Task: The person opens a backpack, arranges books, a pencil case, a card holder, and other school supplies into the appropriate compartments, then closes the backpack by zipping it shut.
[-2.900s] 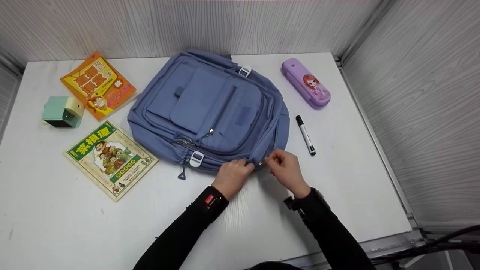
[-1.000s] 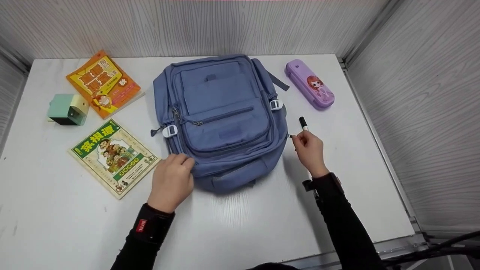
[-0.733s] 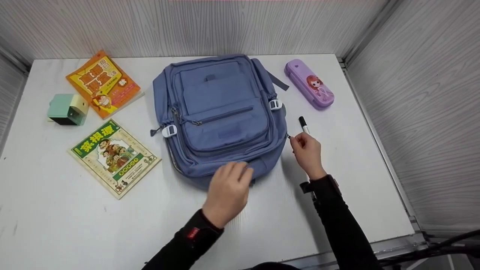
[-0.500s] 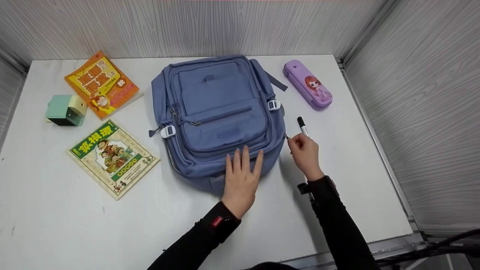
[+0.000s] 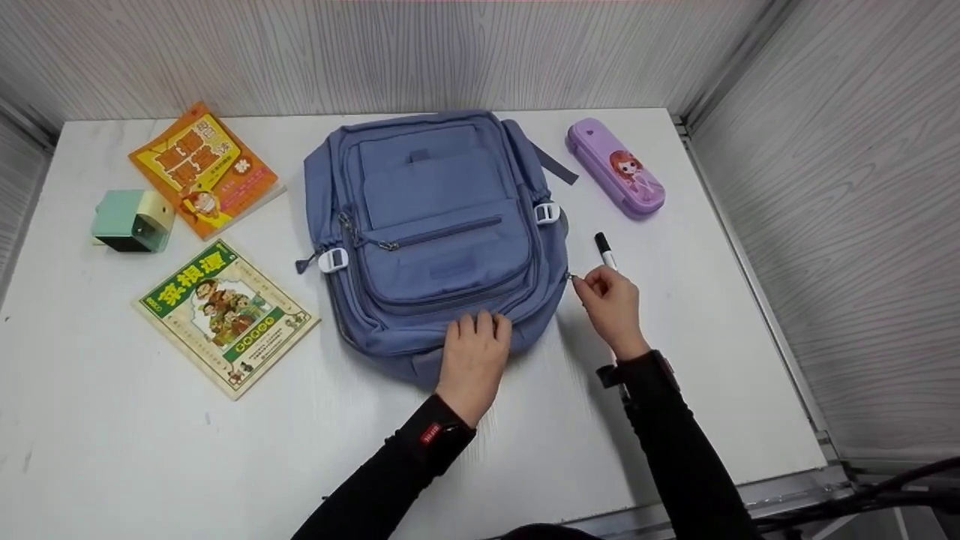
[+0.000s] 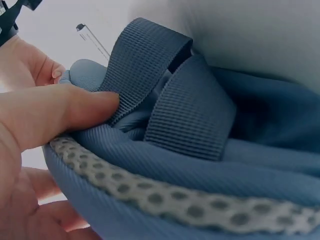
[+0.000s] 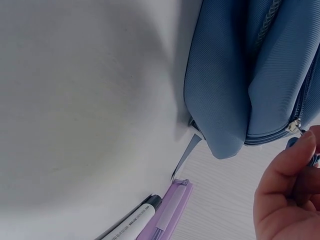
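A blue backpack [image 5: 439, 180] lies front side up on the white table [image 5: 150, 465], its near end towards the person. My left hand [image 5: 474, 364] grips this near edge, fingers bent over the front. In the left wrist view the thumb [image 6: 85, 105] presses beside a folded webbing loop [image 6: 150, 65], above pale mesh trim [image 6: 155, 197]. At the bag's right side, my right hand [image 5: 613, 307] pinches a zipper pull. The right wrist view shows the metal slider [image 7: 294, 126] at the thumb tip; fingers partly hide the pull.
A black-capped marker [image 5: 605, 251] lies just beyond the right hand, partly covered by it. Behind it is a purple pencil case [image 5: 616, 169]. Leftward lie an orange book [image 5: 202, 172], a green-bordered book [image 5: 227, 319] and a mint-green box-shaped item [image 5: 120, 214]. Panels [image 5: 375, 56] border the table.
The backpack has turned so its narrow end faces the person. My left hand left the near left corner, spread flat, then gripped the near edge. My right hand moved along the right side.
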Tool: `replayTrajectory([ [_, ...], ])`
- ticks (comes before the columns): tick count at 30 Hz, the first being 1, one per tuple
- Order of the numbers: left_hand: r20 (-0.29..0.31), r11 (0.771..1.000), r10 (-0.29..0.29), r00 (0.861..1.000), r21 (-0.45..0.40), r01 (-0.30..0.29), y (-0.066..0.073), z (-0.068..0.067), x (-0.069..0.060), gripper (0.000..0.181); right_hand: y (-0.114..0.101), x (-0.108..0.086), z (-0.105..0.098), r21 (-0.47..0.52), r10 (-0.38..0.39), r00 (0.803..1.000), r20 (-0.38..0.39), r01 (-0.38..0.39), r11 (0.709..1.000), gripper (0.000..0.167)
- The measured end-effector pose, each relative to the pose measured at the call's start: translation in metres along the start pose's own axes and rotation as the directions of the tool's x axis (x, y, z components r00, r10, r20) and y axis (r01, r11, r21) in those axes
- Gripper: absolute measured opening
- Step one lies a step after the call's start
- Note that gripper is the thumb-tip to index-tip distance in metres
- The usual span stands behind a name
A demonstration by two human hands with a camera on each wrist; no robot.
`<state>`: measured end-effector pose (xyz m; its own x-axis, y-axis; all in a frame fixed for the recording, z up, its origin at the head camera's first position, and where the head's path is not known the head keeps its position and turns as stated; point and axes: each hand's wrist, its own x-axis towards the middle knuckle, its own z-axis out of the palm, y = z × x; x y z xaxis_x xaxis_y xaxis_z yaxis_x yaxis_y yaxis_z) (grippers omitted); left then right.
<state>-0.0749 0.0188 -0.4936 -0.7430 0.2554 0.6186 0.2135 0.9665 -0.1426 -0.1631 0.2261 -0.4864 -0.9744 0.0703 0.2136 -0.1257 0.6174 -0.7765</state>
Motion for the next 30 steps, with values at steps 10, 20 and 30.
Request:
replayTrajectory([
  [10, 0.021, 0.986, 0.074, 0.997, -0.150, -0.070, -0.019, -0.006, -0.005, 0.017, 0.000, 0.006, 0.001, 0.045, 0.042, 0.999, 0.029, -0.043, 0.998, 0.019],
  [20, 0.079, 0.930, 0.165, 0.983, -0.344, -0.128, -0.049, -0.023, -0.009, 0.012, 0.003, 0.022, 0.005, -0.052, 0.007, 1.000, 0.022, -0.006, 0.999, 0.019],
  [30, 0.088, 0.857, 0.226, 0.970, -0.491, -0.155, -0.077, -0.030, -0.017, 0.020, 0.005, 0.063, 0.019, -0.219, -0.034, 0.996, 0.078, 0.050, 0.974, 0.019],
])
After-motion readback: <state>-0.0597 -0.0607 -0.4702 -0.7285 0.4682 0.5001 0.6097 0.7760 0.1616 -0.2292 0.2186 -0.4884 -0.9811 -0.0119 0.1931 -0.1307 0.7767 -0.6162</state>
